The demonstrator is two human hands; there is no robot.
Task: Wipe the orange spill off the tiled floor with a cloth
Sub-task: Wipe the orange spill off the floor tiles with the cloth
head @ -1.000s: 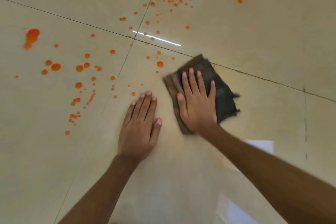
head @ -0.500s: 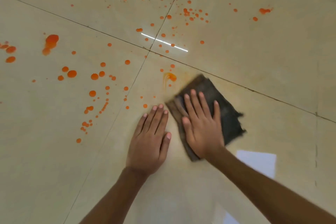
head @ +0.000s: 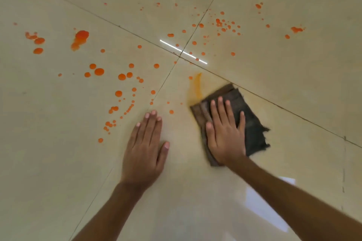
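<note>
Your right hand (head: 225, 135) lies palm-down on the folded dark cloth (head: 248, 121), fingers straight and slightly spread, pressing it flat rather than gripping it. The forearm extends in from the lower right. Your left hand (head: 146, 146) rests flat on the bare tiled floor (head: 293, 84) just beside the cloth, fingers straight and together, thumb angled outward, holding nothing. The cloth sits on the near tile beside a grout line. A smeared orange streak (head: 196, 87) touches its upper-left corner. The orange spill (head: 121, 76) lies scattered as droplets across the tiles beyond and left of both hands.
</note>
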